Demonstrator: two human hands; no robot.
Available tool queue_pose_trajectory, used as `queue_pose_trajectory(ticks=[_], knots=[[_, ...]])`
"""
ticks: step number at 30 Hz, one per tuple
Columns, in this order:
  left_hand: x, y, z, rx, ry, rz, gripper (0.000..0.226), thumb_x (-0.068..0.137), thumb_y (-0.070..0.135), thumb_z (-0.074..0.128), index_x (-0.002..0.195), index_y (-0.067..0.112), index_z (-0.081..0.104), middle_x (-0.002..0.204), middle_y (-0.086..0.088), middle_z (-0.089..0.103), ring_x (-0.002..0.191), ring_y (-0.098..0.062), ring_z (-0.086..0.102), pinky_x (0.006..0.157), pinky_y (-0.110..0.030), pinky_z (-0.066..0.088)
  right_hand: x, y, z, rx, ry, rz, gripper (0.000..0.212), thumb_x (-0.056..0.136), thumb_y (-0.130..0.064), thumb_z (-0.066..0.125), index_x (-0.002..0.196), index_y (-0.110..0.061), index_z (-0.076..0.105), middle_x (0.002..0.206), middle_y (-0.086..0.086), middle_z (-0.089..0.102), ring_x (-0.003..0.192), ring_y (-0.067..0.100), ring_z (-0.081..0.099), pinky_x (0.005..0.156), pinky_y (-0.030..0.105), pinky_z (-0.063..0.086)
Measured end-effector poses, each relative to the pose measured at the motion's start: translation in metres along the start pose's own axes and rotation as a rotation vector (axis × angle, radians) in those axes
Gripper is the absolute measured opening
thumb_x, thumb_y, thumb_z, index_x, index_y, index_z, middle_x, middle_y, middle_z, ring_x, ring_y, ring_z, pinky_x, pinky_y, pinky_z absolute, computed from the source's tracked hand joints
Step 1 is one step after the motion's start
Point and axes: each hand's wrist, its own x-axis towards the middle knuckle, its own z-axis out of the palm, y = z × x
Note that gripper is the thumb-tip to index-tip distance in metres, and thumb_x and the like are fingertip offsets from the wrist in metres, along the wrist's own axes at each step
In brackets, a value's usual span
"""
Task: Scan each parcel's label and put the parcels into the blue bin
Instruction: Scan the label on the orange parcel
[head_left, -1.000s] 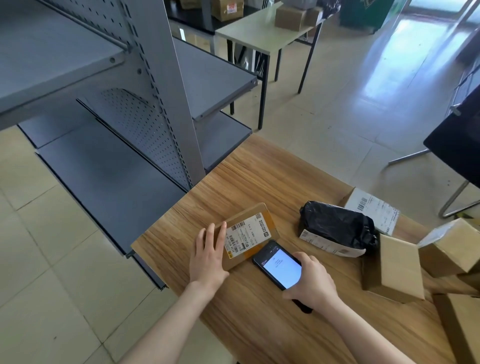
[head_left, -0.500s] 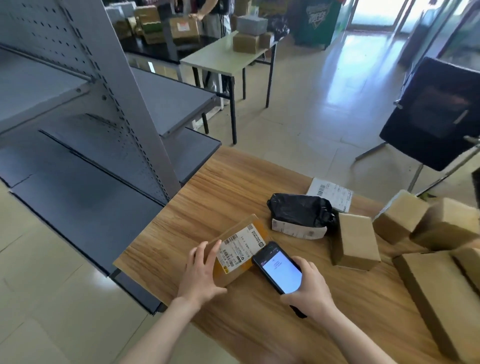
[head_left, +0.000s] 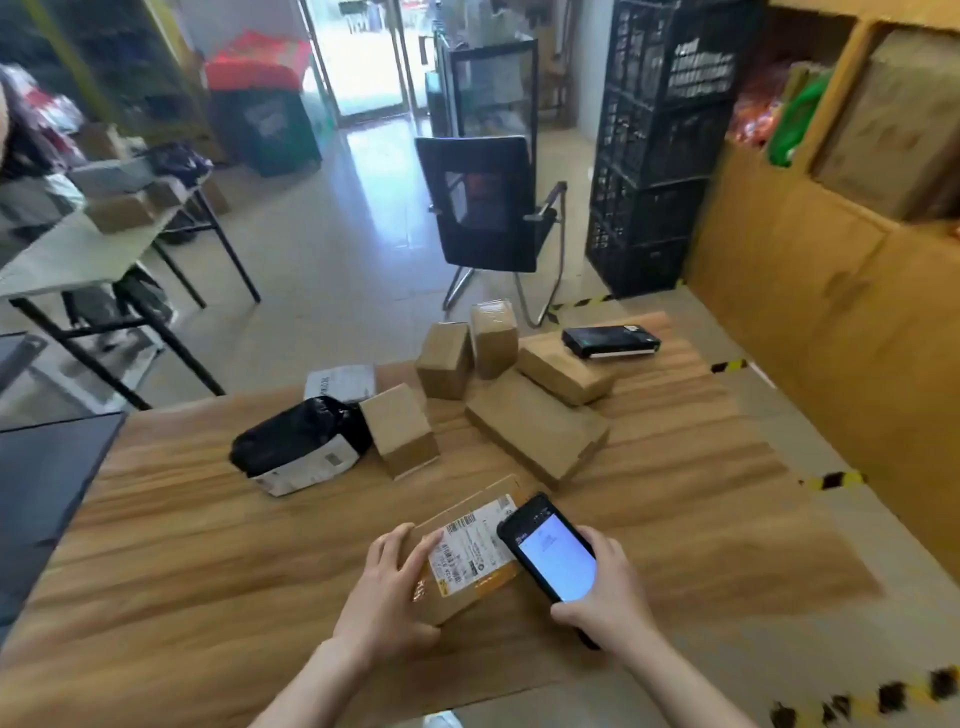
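Left hand: the left hand (head_left: 387, 597) lies with fingers curled over the near left end of a flat brown parcel (head_left: 470, 551), gripping it against the wooden table (head_left: 171, 561).
Right hand: the right hand (head_left: 605, 592) is wrapped around a smartphone (head_left: 553, 558), screen lit and facing up, its top end hanging over the right part of the parcel's label.
Parcel in hand: lies flat near the front edge of the table, white shipping label (head_left: 470, 545) upward with barcodes showing.
Other parcels: a black poly-bag parcel (head_left: 298, 441) lies to the left, touching a small cardboard box (head_left: 400, 431); a white mailer (head_left: 340, 382) sits behind them.
Box cluster: further back, four more cardboard boxes (head_left: 535, 431) crowd together, two of them standing upright.
Far corner: a black handheld device (head_left: 610, 341) rests beside the boxes.
Beyond the table: a black office chair (head_left: 485, 208) and stacked black crates (head_left: 660, 145).
Blue bin: I cannot pick it out from here.
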Motion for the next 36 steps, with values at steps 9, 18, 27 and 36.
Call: queue_pose_trajectory(ticks=[9,18,27,36], knots=[[0.048,0.238,0.048,0.012,-0.128,0.442,0.115,0.056,0.063,0.070,0.148,0.051,0.003,0.157,0.006,0.003,0.144,-0.021,0.000,0.115,-0.035,0.033,-0.120,0.169,-0.143,0.113,0.393,0.366,0.093,0.048,-0.033,0.077,0.131,-0.035,0.035,0.102,-0.017,0.037,0.094,0.009,0.046,0.067,0.024,0.048],[0.032,0.508,0.126,0.201,-0.384,0.993,0.117,0.056,0.065,0.066,0.151,0.044,0.002,0.156,0.002,0.006,0.143,-0.025,0.004,0.118,-0.036,0.025,-0.296,0.298,-0.225,0.382,0.852,0.820,0.082,0.050,-0.028,0.081,0.120,-0.034,0.039,0.095,-0.018,0.037,0.089,0.006,0.041,0.058,0.015,0.031],[-0.024,0.737,0.245,0.256,-0.623,1.312,0.117,0.052,0.066,0.069,0.149,0.043,0.007,0.150,0.009,0.006,0.138,-0.021,0.011,0.113,-0.035,0.034,-0.410,0.425,-0.287,0.505,1.057,1.033,0.064,0.052,-0.022,0.080,0.108,-0.027,0.050,0.100,-0.009,0.053,0.098,0.015,0.053,0.077,0.027,0.049],[-0.041,0.895,0.339,0.234,-0.750,1.249,0.116,0.046,0.071,0.068,0.146,0.039,0.019,0.138,0.010,0.022,0.127,-0.016,0.020,0.104,-0.033,0.037,-0.448,0.539,-0.369,0.681,1.106,1.261,0.071,0.053,-0.017,0.079,0.119,-0.020,0.052,0.104,-0.003,0.057,0.094,0.015,0.056,0.068,0.026,0.051]])
